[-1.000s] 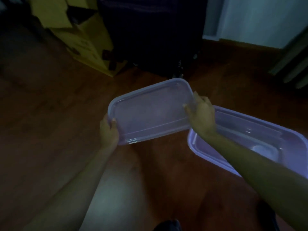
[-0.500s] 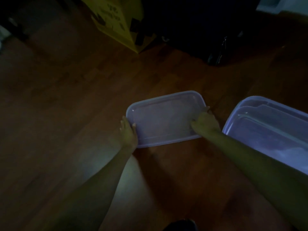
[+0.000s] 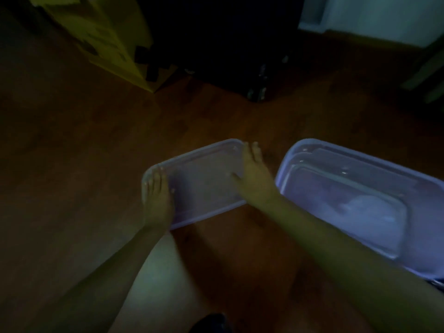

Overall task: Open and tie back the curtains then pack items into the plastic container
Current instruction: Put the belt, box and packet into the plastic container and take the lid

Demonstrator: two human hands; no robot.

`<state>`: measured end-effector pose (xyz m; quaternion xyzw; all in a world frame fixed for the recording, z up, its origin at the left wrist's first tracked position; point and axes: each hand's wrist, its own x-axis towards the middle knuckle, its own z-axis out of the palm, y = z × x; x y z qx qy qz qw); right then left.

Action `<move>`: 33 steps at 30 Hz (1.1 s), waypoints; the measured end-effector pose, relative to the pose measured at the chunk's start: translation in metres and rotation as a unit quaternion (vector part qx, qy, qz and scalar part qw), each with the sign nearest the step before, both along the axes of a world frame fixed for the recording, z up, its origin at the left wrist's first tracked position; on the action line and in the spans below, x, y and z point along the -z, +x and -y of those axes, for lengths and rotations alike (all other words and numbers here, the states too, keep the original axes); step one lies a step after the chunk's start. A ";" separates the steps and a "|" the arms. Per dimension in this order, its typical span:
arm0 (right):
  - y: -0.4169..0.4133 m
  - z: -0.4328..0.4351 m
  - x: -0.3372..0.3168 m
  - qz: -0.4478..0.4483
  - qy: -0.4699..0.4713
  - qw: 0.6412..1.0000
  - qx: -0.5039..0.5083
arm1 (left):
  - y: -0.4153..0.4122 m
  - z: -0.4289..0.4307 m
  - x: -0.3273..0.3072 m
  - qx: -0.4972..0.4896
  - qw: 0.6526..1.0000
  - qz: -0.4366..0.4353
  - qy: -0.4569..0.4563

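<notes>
L hand (image 3: 156, 195) & R hand (image 3: 254, 179) lie flat on 1 clear lid (image 3: 204, 188). Fingers are straight, not curled round it, prob. parking it on the floor (image 3: 96, 164) to free the box for packing. Just R of it: 1 plastic container (image 3: 336, 151), open, sth pale inside. Farther back: 1 yellow cardboard box (image 3: 108, 42).

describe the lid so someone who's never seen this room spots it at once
On the wooden floor sits a pale purple container. Left of it lies the lid, left hand and right hand on its ends. Unlike the deep container, it is flat.
</notes>
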<state>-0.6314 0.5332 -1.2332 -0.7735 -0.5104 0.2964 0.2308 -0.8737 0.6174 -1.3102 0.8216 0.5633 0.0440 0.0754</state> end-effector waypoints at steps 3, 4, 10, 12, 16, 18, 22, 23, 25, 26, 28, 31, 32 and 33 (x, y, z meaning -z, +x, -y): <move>0.030 0.034 -0.034 -0.025 0.109 0.992 0.059 | 0.060 0.003 -0.021 0.086 0.992 0.094 -0.024; 0.045 0.049 -0.041 -0.026 0.131 0.987 0.084 | 0.089 0.007 -0.032 0.124 0.984 0.124 -0.036; 0.133 0.186 -0.045 0.052 0.152 0.948 0.273 | 0.256 0.079 -0.078 0.380 0.908 0.169 -0.049; 0.150 0.237 -0.045 0.087 0.152 0.930 0.323 | 0.303 0.115 -0.084 0.448 0.873 0.186 -0.049; 0.153 0.331 -0.030 0.113 0.105 0.884 0.441 | 0.372 0.196 -0.094 0.530 0.819 0.194 -0.104; 0.142 0.365 -0.013 0.100 0.065 0.858 0.499 | 0.390 0.234 -0.092 0.594 0.777 0.166 -0.125; 0.109 0.397 0.016 0.052 -0.081 0.823 0.559 | 0.407 0.291 -0.073 0.703 0.700 0.030 -0.122; 0.102 0.400 0.021 0.050 -0.117 0.816 0.563 | 0.409 0.301 -0.069 0.715 0.689 -0.023 -0.113; 0.093 0.403 0.030 0.022 -0.165 0.804 0.570 | 0.412 0.319 -0.063 0.724 0.675 -0.121 -0.078; 0.091 0.404 0.034 -0.010 -0.178 0.796 0.578 | 0.413 0.326 -0.061 0.721 0.672 -0.159 -0.060; 0.092 0.405 0.038 -0.075 -0.182 0.779 0.595 | 0.415 0.337 -0.055 0.706 0.675 -0.211 -0.043; 0.096 0.406 0.037 -0.102 -0.163 0.789 0.583 | 0.418 0.343 -0.051 0.696 0.678 -0.234 -0.033; 0.096 0.408 0.035 -0.099 -0.157 0.796 0.576 | 0.418 0.344 -0.051 0.701 0.674 -0.232 -0.026; 0.097 0.410 0.032 -0.095 -0.148 0.800 0.574 | 0.418 0.344 -0.052 0.706 0.670 -0.228 -0.022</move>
